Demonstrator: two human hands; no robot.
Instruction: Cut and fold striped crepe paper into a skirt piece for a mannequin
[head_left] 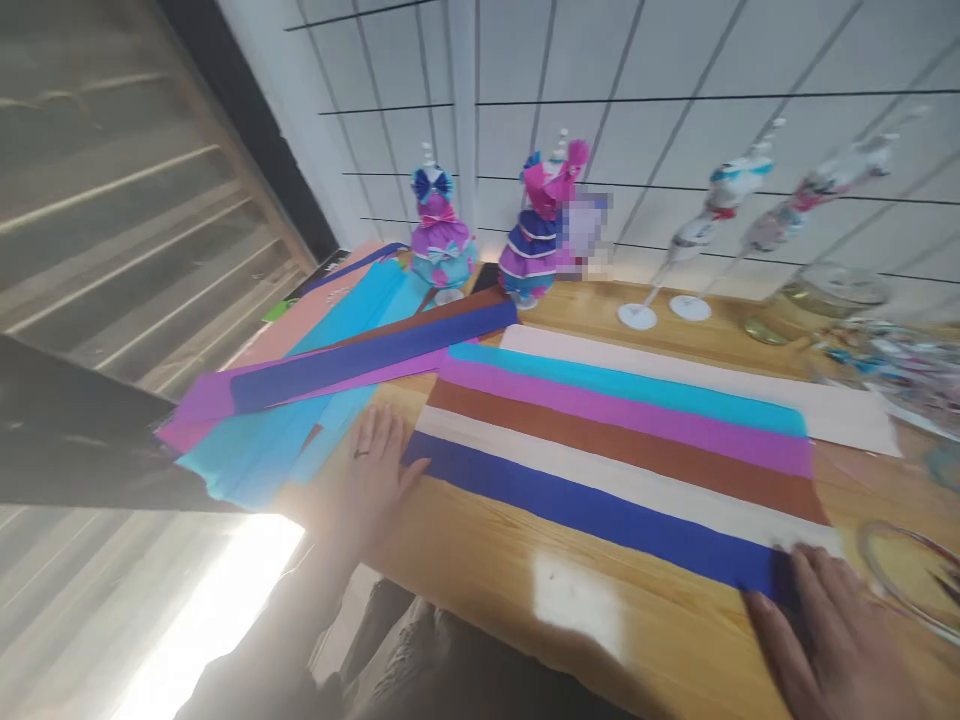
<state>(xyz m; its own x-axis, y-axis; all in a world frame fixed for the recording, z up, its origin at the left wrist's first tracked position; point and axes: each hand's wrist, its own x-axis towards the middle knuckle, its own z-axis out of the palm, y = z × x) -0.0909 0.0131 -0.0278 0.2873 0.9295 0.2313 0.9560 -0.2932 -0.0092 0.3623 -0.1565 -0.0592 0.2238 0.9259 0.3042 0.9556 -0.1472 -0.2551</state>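
Note:
Overlapping strips of what looks like crepe paper fan across the wooden table: a dark blue strip (570,502) nearest me, then a cream strip (600,480), a brown strip (615,438), a purple strip (622,408) and a turquoise strip (637,385). My left hand (379,470), with a ring on one finger, lies flat and open, its thumb by the blue strip's left end. At the opposite end, my right hand (832,630) rests open, fingertips on or right beside the blue and cream strips. Its fingers are slightly blurred.
More coloured sheets (300,440) are piled at the left, under a long blue strip (375,357). Behind stand two small dressed mannequins (442,235) and two slimmer figures on stands (724,195). A pale strip (697,385), a ring-shaped item (911,580) and a tape roll (832,290) are rightward.

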